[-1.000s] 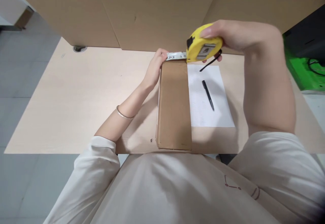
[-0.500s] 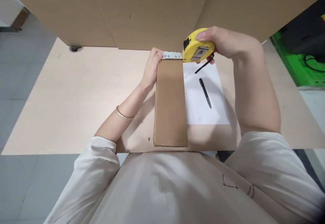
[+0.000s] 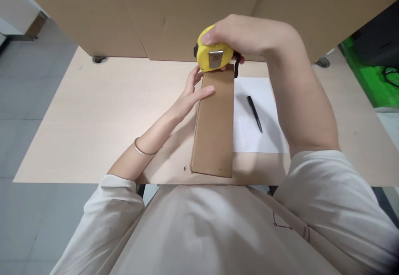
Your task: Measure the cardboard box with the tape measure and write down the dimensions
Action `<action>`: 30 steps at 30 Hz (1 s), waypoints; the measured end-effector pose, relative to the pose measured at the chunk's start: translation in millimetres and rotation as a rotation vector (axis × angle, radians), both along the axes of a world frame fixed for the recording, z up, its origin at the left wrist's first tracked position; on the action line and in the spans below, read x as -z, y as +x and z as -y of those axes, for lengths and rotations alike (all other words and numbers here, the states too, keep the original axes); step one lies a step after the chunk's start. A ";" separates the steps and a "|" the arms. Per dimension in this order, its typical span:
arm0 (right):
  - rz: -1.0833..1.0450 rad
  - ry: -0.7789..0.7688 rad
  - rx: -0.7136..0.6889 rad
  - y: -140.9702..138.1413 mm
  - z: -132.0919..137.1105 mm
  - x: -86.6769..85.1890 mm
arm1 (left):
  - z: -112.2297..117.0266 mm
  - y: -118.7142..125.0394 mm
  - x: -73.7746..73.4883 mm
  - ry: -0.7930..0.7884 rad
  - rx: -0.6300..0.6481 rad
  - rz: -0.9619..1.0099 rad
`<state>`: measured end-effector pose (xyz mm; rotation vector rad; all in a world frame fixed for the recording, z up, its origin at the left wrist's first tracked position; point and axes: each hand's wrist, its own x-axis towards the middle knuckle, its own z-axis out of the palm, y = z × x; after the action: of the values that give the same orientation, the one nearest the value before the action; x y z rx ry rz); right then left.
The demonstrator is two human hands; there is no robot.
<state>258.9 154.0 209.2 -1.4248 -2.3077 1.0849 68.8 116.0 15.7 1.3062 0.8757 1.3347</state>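
A long flat brown cardboard box [image 3: 214, 129] lies lengthwise on the light wooden desk [image 3: 93, 117], reaching from its near edge toward the back. My right hand [image 3: 246, 35] is closed round a yellow tape measure [image 3: 212, 54], held just above the box's far end. No tape blade shows. My left hand [image 3: 190, 94] is open, fingers stretched out, resting against the box's far left corner with one finger lying on its top.
A white sheet of paper [image 3: 268, 137] lies right of the box with a black pen [image 3: 254, 113] on it. Large cardboard boxes [image 3: 187, 13] stand along the desk's back edge. A green object [image 3: 378, 79] sits at the far right.
The tape blade that was stretched across the box's far end is gone from view. My right hand moved left with the tape measure. My left hand let go of the tape's tip and opened.
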 end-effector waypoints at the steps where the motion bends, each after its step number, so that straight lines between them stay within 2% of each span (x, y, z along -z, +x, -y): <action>1: -0.005 0.013 -0.013 -3.0 2.3 1.0 | 2.8 -3.8 -1.0 -0.036 0.024 -0.014; 4: -0.115 0.058 -0.044 -8.3 8.2 10.3 | 9.1 -15.7 -3.7 -0.155 0.085 -0.031; 7: -0.398 0.107 -0.034 -9.2 7.7 25.5 | 16.4 -26.8 -11.3 -0.244 0.117 -0.047; 9: -0.610 0.126 -0.015 -5.3 4.6 33.7 | 23.3 -35.2 -23.3 -0.256 0.102 -0.084; 11: -0.733 0.147 0.030 4.1 2.1 37.6 | 31.5 -46.4 -40.2 -0.215 0.051 -0.156; 14: -0.732 0.183 0.104 26.4 2.9 37.1 | 43.0 -69.6 -64.5 -0.154 -0.023 -0.287; 16: -0.696 0.176 0.125 42.4 6.1 35.6 | 47.7 -86.3 -72.2 -0.209 0.001 -0.312; 19: -0.607 0.125 0.166 61.0 11.0 36.0 | 50.5 -103.2 -66.7 -0.379 0.018 -0.260; 22: -0.545 0.080 0.210 71.2 13.9 39.7 | 56.2 -99.8 -49.5 -0.461 -0.066 -0.156; 25: -0.563 0.061 0.210 74.3 17.1 43.7 | 70.2 -75.4 -34.4 -0.465 -0.079 -0.022; 30: -0.516 -0.021 0.160 65.6 27.2 51.9 | 92.4 -29.1 -15.7 -0.526 0.011 0.119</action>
<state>324.5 126.8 157.3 -1.1407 -1.7956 1.2521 39.8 23.6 31.4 0.8139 1.0460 1.0625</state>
